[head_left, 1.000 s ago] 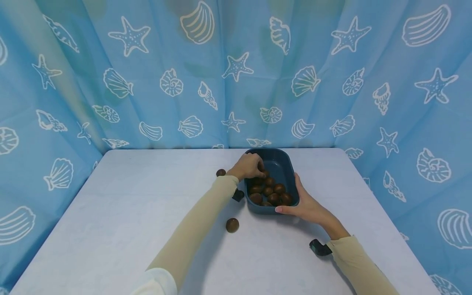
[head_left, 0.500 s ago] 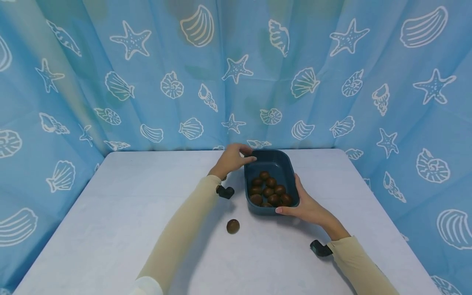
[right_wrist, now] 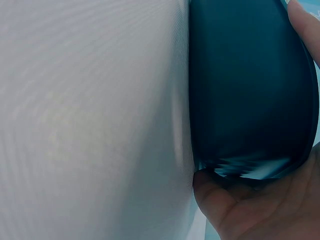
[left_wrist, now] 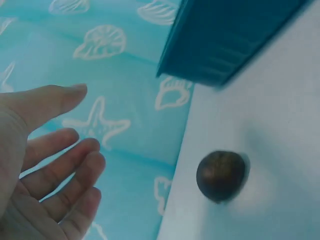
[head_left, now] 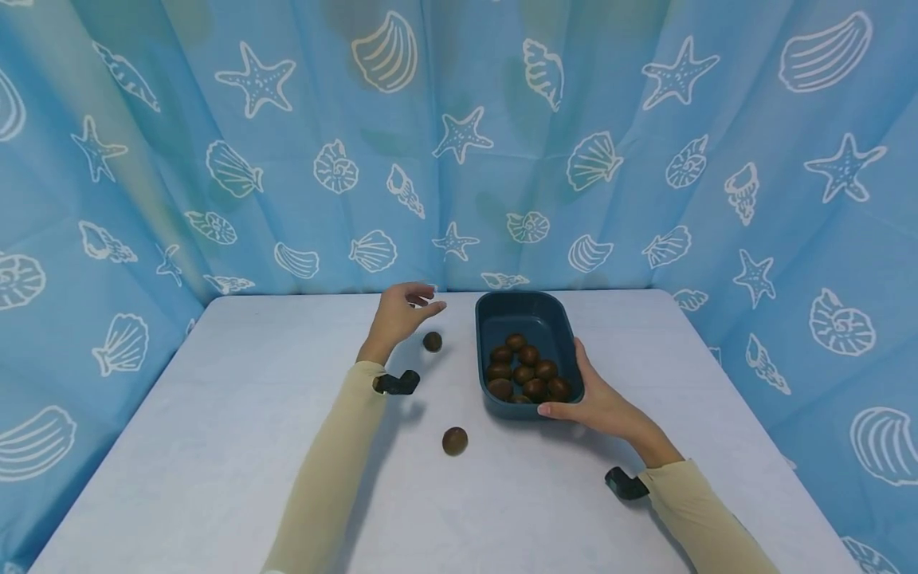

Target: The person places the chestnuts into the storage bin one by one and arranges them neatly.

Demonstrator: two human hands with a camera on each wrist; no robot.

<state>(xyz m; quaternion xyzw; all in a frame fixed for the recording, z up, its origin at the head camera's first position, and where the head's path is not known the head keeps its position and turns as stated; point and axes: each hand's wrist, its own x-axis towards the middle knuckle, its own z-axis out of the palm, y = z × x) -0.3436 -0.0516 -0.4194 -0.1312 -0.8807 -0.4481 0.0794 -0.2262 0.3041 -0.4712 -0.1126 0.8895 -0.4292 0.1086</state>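
My left hand [head_left: 404, 312] hovers over the far middle of the table, left of the box, its fingers loosely bent and holding nothing. In the left wrist view the hand [left_wrist: 55, 155] has its thumb apart from the fingers. A round, dark brown, chestnut-like nut [head_left: 433, 342] lies on the table just right of and nearer than this hand; it shows as a glossy nut [left_wrist: 221, 176] in the left wrist view. My right hand [head_left: 602, 402] grips the near right corner of a dark blue box [head_left: 534, 410], thumb on its near side. Several similar nuts [head_left: 528, 355] lie inside the box.
Another brown nut [head_left: 455, 441] rests on the white tabletop [head_left: 237, 414], nearer than the box. A blue curtain [head_left: 301, 183] with shell and starfish prints stands behind and beside the table. Black wrist cameras sit on both sleeves.
My left hand has come out of the box and moved left over the table, uncovering the nuts inside and the far nut. The right hand has stayed on the box.
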